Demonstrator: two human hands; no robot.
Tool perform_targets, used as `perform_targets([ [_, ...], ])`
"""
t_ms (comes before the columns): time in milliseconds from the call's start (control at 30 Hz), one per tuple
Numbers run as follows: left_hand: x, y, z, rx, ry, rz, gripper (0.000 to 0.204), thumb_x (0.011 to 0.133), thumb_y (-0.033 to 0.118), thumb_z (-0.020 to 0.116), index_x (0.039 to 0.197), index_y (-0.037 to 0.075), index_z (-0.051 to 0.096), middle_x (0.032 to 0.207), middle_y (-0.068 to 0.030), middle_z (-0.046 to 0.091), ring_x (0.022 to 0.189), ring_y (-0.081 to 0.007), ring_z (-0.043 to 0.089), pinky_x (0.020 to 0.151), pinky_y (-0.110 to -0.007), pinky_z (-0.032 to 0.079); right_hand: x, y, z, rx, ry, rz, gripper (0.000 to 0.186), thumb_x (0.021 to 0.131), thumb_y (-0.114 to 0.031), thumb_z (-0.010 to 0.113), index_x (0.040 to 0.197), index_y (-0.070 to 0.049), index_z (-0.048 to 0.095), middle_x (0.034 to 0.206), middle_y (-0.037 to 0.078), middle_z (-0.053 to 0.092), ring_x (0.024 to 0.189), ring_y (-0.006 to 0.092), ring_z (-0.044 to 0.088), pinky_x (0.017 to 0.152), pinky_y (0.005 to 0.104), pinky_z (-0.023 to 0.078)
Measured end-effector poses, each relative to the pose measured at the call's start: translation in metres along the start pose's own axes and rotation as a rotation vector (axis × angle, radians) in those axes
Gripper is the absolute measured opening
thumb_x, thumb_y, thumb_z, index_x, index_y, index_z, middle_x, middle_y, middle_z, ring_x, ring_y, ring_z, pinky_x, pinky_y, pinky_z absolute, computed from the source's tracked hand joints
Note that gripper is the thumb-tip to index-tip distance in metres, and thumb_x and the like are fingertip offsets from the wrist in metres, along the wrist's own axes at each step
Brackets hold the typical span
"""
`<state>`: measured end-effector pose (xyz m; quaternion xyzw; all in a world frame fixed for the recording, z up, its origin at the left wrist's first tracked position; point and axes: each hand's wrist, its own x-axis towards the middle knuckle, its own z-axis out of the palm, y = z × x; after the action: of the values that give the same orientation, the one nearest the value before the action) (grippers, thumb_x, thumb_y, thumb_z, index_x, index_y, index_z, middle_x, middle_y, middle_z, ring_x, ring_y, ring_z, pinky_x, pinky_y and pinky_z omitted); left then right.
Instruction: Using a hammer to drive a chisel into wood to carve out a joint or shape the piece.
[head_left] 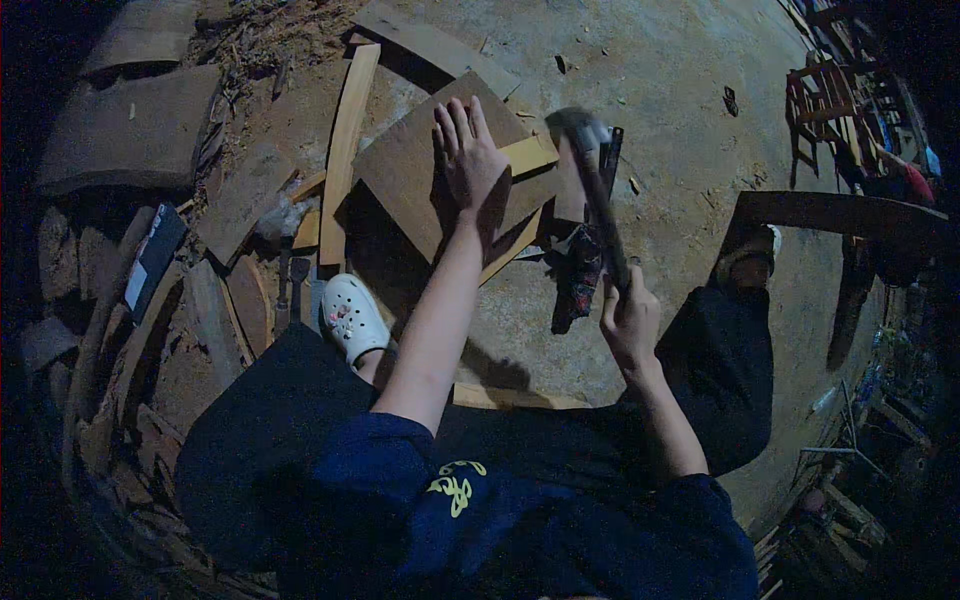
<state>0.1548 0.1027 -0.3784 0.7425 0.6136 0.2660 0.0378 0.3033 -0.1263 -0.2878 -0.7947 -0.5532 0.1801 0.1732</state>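
My left hand [472, 165] lies with its fingers stretched out over a square brown wooden board [395, 165]. Beside that hand, a short pale wood strip [530, 154] juts toward the board's right corner. Wrapped round the lower handle of a hammer [603, 205], my right hand [632, 322] holds it raised to the right of the board. The hammer's head is smeared by motion and appears near the strip's outer end; I cannot tell whether they touch. What supports the board is mostly hidden beneath it.
A long pale plank [349, 150] stands left of the board, near my white clog [355, 318]. Wood slabs and offcuts [135, 130] crowd the left side. A dark patterned bundle [578, 275] lies on the concrete floor. At right are a curved plank [835, 213] and a wooden chair [820, 98].
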Motion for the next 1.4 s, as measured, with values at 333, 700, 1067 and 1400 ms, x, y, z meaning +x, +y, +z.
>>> perform_targets([
  [333, 0.002, -0.003, 0.014, 0.095, 0.063, -0.007, 0.050, 0.086, 0.016, 0.048, 0.134, 0.003, 0.047, 0.141, -0.0194, 0.043, 0.135, -0.0358, 0.035, 0.113, -0.045, 0.024, 0.004, 0.003, 0.007, -0.059, -0.051, 0.013, 0.021, 0.083, -0.006, 0.056, 0.102, 0.000, 0.048, 0.063, 0.021, 0.056, 0.061, 0.0397, 0.060, 0.054, 0.0462, 0.045],
  [700, 0.004, 0.015, -0.006, 0.135, -0.071, -0.006, 0.052, 0.090, 0.021, 0.046, 0.139, 0.005, 0.040, 0.147, -0.0199, 0.034, 0.140, -0.0359, 0.025, 0.115, -0.047, 0.017, 0.011, -0.002, -0.013, 0.110, 0.107, -0.045, 0.019, 0.081, -0.007, 0.057, 0.098, -0.003, 0.050, 0.071, 0.022, 0.060, 0.068, 0.0423, 0.061, 0.058, 0.0470, 0.046],
  [1067, 0.009, 0.015, 0.019, 0.001, 0.026, -0.017, 0.049, 0.090, 0.023, 0.044, 0.139, 0.016, 0.045, 0.148, -0.0202, 0.034, 0.139, -0.0380, 0.025, 0.114, -0.052, 0.014, 0.009, 0.005, -0.002, 0.132, 0.095, 0.053, 0.016, 0.084, -0.007, 0.054, 0.098, -0.001, 0.049, 0.073, 0.024, 0.060, 0.069, 0.0432, 0.061, 0.058, 0.0486, 0.046],
  [1400, 0.009, 0.013, 0.020, 0.015, 0.026, 0.017, 0.049, 0.093, 0.027, 0.042, 0.140, 0.015, 0.043, 0.148, -0.0210, 0.032, 0.139, -0.0391, 0.025, 0.113, -0.054, 0.016, 0.016, -0.008, -0.018, 0.089, 0.217, -0.044, 0.010, 0.086, -0.001, 0.049, 0.095, -0.001, 0.053, 0.067, 0.017, 0.059, 0.059, 0.0349, 0.061, 0.054, 0.0385, 0.046],
])
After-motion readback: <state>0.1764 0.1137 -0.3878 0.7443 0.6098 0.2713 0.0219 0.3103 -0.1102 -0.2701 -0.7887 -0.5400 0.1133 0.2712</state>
